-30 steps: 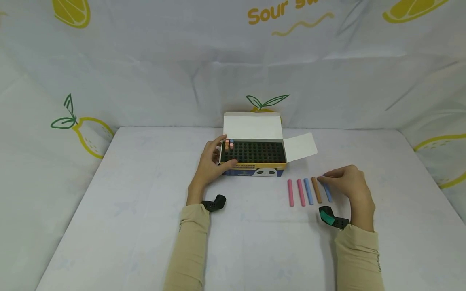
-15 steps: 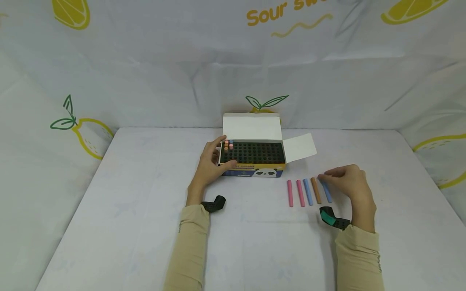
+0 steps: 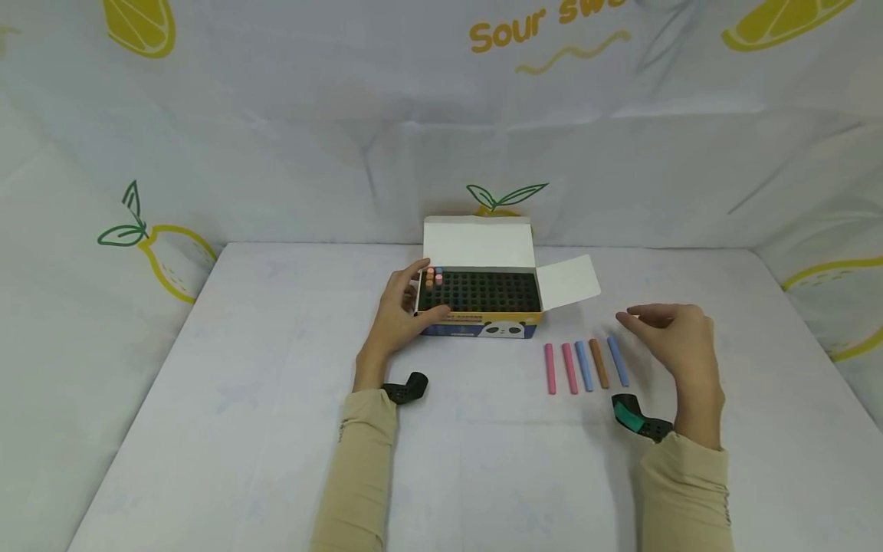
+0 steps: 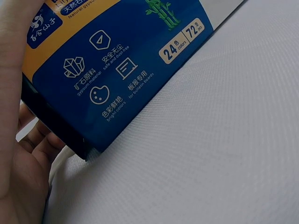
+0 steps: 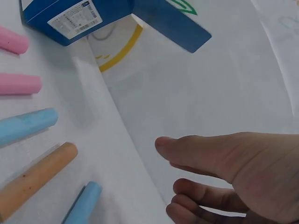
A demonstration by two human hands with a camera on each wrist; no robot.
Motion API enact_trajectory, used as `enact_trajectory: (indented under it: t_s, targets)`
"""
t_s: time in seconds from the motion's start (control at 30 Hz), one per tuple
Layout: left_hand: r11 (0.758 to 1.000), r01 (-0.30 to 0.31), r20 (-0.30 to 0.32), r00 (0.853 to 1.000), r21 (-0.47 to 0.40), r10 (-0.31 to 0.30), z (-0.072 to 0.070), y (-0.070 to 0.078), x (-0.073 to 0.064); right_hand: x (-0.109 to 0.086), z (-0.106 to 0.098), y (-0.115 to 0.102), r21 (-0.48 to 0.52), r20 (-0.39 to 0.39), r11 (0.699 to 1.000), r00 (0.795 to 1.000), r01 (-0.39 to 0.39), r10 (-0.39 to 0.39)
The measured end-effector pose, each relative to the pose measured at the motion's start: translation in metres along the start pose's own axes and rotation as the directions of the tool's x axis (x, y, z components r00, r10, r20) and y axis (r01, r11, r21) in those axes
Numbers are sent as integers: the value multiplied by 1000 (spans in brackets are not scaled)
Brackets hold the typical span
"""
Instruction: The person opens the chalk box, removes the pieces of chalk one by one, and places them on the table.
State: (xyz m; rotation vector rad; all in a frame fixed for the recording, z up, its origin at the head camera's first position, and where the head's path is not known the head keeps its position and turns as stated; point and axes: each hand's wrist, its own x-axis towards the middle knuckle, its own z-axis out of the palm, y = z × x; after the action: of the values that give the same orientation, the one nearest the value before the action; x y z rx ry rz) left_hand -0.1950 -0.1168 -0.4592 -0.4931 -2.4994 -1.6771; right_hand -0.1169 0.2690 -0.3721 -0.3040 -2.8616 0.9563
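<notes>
head view shows the left hand [image 3: 402, 303] gripping the left end of an opened blue and yellow cardboard box [image 3: 469, 330], its thumb at the front edge and its fingers bent around the end. the right hand [image 3: 679, 337] holds nothing that i can see; its fingers are loosely bent, and whether thumb and forefinger touch each other i cannot tell.

as i judge, the work is only partly made. five chalk sticks lie in one row on the white table [image 3: 483, 475], outside of both grips. just beside the left grip, a small cluster of orange, pink and blue stick ends [image 3: 429, 284] stands in the black perforated insert [image 3: 493, 293]; most other holes, farther from this grip, look unfilled.

the row begins well left of the right fingertips with two slim pink sticks [image 3: 549, 369], then one light blue stick [image 3: 584, 366], one orange-brown stick [image 3: 599, 363], and, nearest to that hand but not touching it, a second blue stick [image 3: 618, 361], a little tilted. all are smooth and round, and appear whole; in the right wrist view the orange-brown one carries small dark spots.
</notes>
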Motion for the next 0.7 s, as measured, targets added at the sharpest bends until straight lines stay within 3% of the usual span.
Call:
enact_trajectory:
  t_s: [0.13, 0.23, 0.33, 0.43, 0.53, 0.7]
  targets:
    - [1000, -5, -2, 1000, -1, 5, 0, -1, 0, 0, -2, -5, 53, -131, 998, 991, 45, -38]
    - [1000, -8, -1, 1000, -2, 8, 0, 0, 0, 0, -2, -13, 153, -214, 985, 976, 77, -43]
    - [1000, -3, 5, 1000, 1, 3, -1, 1, 0, 0, 1, -26, 286, -287, 949, 957, 135, -49]
    - [1000, 0, 9, 1000, 0, 0, -2, 2, 0, -1, 4, -42, 397, -338, 892, 938, 215, -76]
    - [1000, 0, 10, 1000, -1, 0, -2, 3, 1, 0, 10, -59, 445, -351, 849, 928, 285, -127]
    - [1000, 1, 7, 1000, 1, -1, -1, 2, 0, 3, 26, -86, 458, -321, 811, 919, 364, -231]
